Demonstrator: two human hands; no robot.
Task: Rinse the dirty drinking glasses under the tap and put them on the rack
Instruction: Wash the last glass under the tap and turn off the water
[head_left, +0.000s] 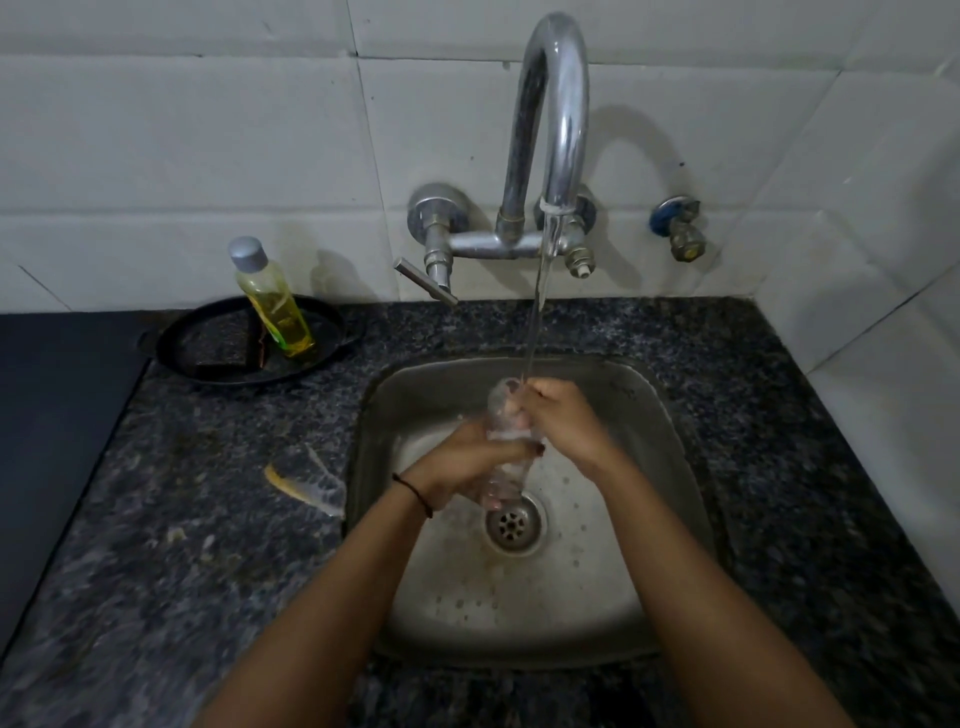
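A clear drinking glass (500, 400) is held over the steel sink (649, 405), its mouth up under the stream from the chrome tap (556, 119). My left hand (462, 460) wraps around the glass's lower half. My right hand (558, 418) grips the upper part, fingers at or inside the rim. Water runs onto the rim and fingers. The base of the glass (496, 493) shows just above the drain (514, 525). No rack is in view.
A yellow liquid bottle (272, 301) leans in a black pan (208, 358) on the dark granite counter (208, 493), back left. A yellow-edged scrap (306, 483) lies left of the sink. A black surface (52, 415) sits far left. A tiled wall rises behind and at right.
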